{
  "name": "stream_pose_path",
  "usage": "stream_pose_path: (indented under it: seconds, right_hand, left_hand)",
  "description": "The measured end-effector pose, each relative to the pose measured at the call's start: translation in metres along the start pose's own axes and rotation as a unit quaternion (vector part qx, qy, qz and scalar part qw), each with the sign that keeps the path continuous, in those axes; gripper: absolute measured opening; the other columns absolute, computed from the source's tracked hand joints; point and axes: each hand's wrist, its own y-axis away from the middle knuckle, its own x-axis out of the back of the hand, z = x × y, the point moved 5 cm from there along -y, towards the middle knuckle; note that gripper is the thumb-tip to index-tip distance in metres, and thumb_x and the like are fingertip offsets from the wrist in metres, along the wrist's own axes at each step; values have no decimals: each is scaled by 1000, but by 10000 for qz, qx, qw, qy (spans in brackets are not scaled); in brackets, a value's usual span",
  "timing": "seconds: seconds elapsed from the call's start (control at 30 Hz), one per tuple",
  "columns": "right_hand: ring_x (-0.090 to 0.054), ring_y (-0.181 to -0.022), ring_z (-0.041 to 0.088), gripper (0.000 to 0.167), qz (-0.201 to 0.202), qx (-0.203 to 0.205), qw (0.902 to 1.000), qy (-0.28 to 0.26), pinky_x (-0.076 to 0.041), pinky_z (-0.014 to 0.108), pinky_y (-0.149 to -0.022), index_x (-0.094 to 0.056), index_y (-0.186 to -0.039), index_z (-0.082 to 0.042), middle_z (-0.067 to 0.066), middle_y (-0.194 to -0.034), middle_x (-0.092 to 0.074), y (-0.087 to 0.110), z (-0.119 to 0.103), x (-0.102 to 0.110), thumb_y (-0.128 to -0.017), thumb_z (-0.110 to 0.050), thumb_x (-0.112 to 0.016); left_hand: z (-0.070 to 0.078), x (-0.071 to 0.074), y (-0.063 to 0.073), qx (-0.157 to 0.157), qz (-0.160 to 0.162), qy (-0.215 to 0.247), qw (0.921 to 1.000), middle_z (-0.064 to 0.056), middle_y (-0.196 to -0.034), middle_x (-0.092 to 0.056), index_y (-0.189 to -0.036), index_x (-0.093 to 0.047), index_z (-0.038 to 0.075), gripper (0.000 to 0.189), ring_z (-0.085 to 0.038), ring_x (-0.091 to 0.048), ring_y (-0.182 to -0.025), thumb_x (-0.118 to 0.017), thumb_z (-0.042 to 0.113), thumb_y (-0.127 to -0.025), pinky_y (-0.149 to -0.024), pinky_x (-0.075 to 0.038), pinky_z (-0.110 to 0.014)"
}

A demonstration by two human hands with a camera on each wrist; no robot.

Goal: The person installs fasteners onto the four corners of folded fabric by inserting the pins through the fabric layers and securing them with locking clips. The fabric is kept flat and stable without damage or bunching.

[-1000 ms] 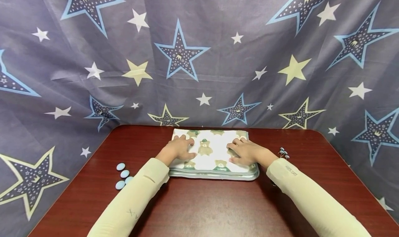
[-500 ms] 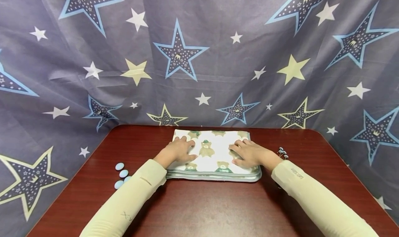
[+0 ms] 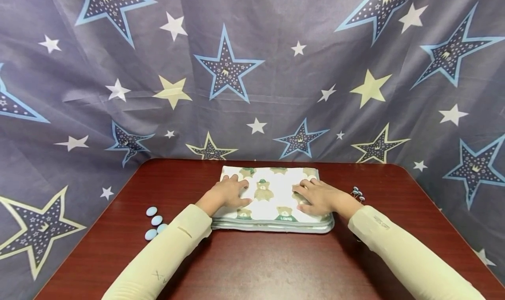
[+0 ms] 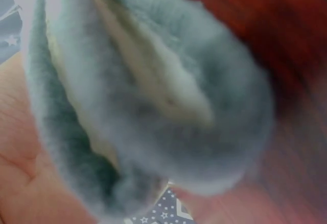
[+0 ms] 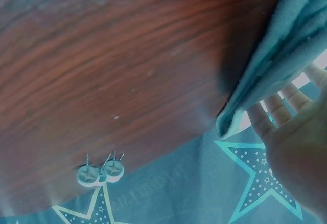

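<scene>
A folded blanket point(image 3: 278, 192), white with brown bears and a grey-green border, lies in layers on the table. On its left part rests my left hand point(image 3: 228, 192), fingers pointing away and thumb spread inward. My right hand point(image 3: 317, 198) rests on the right part in the same way, its fingers slightly bent. The left wrist view shows the blanket's rounded border folds point(image 4: 204, 147) close up, with the palm point(image 4: 20, 147) beside them. In the right wrist view the fingers of the right hand point(image 5: 301, 137) lie along the far side of the layered blanket edge point(image 5: 271, 66).
Several pale blue oval discs point(image 3: 151, 211) lie on the red-brown table point(image 3: 272, 265) to the left. Several screws with round pale caps point(image 3: 357, 190) stand in a cluster to the right. A grey curtain with stars point(image 3: 256, 94) hangs behind the table's far edge.
The blanket and both hands on it have shifted slightly to the right and toward the person. The discs and the screws have stayed in place.
</scene>
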Motion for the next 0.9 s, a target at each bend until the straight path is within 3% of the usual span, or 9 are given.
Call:
stream_pose_path:
  seconds: [0.37, 0.7, 0.9]
  right_hand:
    - [-49, -120, 38, 60, 176, 247, 9995, -88, -42, 57, -103, -47, -148, -10, 16, -139, -51, 8, -2, 1, -100, -45, -58]
    - [-53, -116, 33, 60, 64, 134, 9996, -225, -44, 51, -103, -52, -145, -11, 13, -134, -54, 4, -2, 7, -97, -45, -65]
    - [-53, -125, 38, 62, -30, 13, 9994, -335, -42, 53, -107, -52, -148, -11, 12, -140, -54, 7, -2, 11, -98, -47, -64]
  left_hand:
    - [5, -2, 4, -1, 49, -35, 10000, -16, -130, -54, -134, -59, 23, 55, -41, -51, -115, -68, 56, -90, -86, -50, -57]
    - [10, 1, 4, 124, -14, -119, 9999, -18, -133, -53, -133, -58, 18, 56, -43, -51, -121, -67, 55, -92, -88, -51, -59]
    - [20, 5, 4, -292, 222, -273, 9990, -14, -127, -58, -131, -60, 15, 50, -36, -57, -111, -69, 46, -93, -84, -53, -55]
